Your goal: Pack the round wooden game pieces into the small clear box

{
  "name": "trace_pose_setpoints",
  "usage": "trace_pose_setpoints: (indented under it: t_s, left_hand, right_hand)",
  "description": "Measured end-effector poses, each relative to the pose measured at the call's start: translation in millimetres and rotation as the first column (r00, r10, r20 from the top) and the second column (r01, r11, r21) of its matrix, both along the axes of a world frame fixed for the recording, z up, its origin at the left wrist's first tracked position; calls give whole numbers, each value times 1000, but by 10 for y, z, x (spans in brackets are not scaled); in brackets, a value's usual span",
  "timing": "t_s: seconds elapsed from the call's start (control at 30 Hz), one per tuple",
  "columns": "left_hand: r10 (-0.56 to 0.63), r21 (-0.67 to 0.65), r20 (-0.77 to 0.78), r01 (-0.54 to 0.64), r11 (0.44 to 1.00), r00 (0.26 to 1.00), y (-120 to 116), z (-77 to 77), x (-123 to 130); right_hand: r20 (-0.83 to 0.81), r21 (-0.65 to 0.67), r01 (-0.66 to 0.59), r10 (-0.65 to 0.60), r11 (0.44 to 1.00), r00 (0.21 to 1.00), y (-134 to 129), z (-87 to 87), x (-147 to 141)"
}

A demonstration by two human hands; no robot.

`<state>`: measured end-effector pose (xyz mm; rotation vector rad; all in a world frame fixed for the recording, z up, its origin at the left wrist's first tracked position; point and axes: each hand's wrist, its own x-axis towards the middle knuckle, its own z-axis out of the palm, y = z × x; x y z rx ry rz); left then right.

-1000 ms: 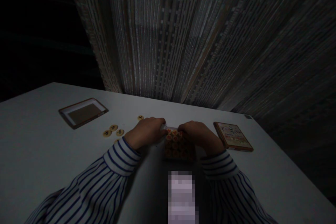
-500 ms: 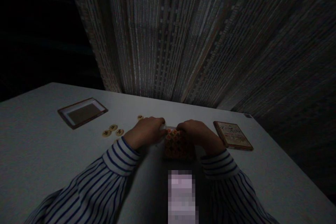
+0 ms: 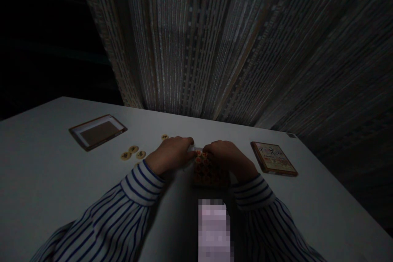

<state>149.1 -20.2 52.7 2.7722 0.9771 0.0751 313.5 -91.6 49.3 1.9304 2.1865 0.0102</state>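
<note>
A shallow box (image 3: 211, 179) filled with round Chinese chess pieces (image 3: 205, 163) marked in red lies in front of me, mostly in shadow. At its far left corner, my left hand (image 3: 173, 151) is closed, thumb and forefinger pinching the box's pale edge. My right hand (image 3: 229, 155) curls over the far right part of the box, its fingertips down at the back row of pieces. Whatever those fingers grip is hidden beneath them. Left of my left hand lie several loose pieces with dark marks, among them a chess piece (image 3: 133, 149) and another chess piece (image 3: 165, 136) farther back.
An open tray-like lid or box (image 3: 89, 146) lies at the left of the white table (image 3: 101, 180). On the right is a decorated flat box (image 3: 273, 158). A blurred-out pinkish object (image 3: 214, 231) is close to me. A striped curtain (image 3: 184, 49) hangs behind the table.
My right hand has shifted slightly left along the back row of pieces. My left hand stays at the box's corner, and the view has moved very little.
</note>
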Motion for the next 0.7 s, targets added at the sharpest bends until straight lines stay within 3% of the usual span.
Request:
trace_pose_setpoints:
  t_s: [0.7]
  left_hand:
    - [-7, -6, -6, 7, 1000, 1000, 2, 5, 2]
  right_hand:
    - [-28, -11, 16, -17, 1000, 999, 6, -3, 9]
